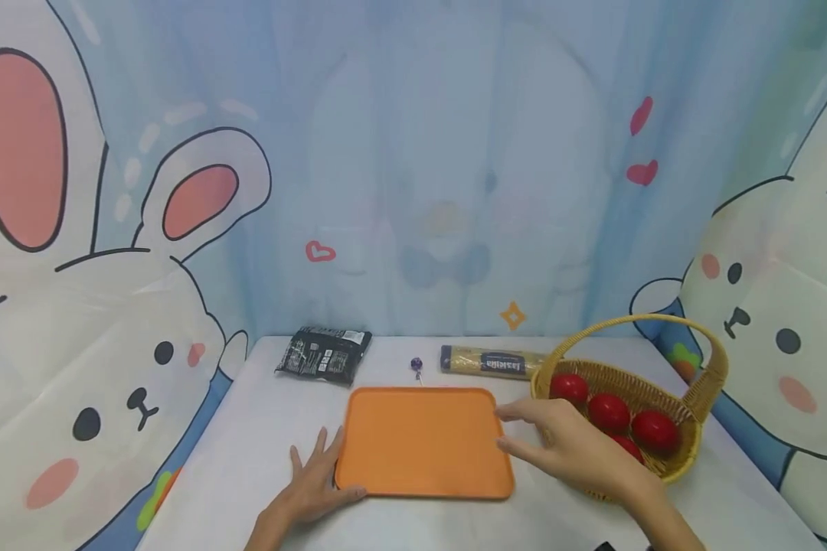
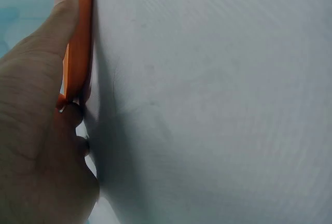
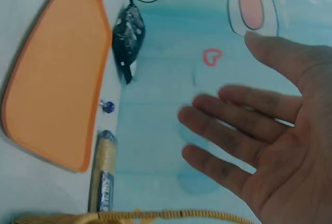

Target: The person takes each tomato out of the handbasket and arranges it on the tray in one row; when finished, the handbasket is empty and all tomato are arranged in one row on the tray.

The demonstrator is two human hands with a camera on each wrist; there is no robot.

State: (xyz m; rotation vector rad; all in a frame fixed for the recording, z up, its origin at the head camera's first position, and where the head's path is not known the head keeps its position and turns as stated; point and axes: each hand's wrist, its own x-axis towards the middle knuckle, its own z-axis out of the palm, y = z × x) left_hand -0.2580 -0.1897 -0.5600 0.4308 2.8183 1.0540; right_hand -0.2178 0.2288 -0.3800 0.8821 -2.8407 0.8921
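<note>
An orange rectangular tray (image 1: 423, 444) lies flat on the white-covered table. At its near left corner is my left hand (image 1: 312, 484), fingers spread and fairly straight along the left side. The left thumb (image 2: 65, 19) rests along the tray's near edge in the left wrist view. My right hand (image 1: 568, 444) is raised near the tray's right edge, between it and a wicker basket (image 1: 692, 444). Nothing is in this hand; its fingers (image 3: 223, 125) are spread and loosely bent in the right wrist view. Several red round fruits (image 1: 655, 431) sit in the basket.
Behind the tray lie a black packet (image 1: 325, 354), a small purple-headed lollipop (image 1: 416, 364) and a long yellow pasta pack (image 1: 492, 361). The basket's tall handle (image 1: 713, 367) arches up at the right. A blue rabbit-print curtain (image 1: 455, 153) hangs behind the table.
</note>
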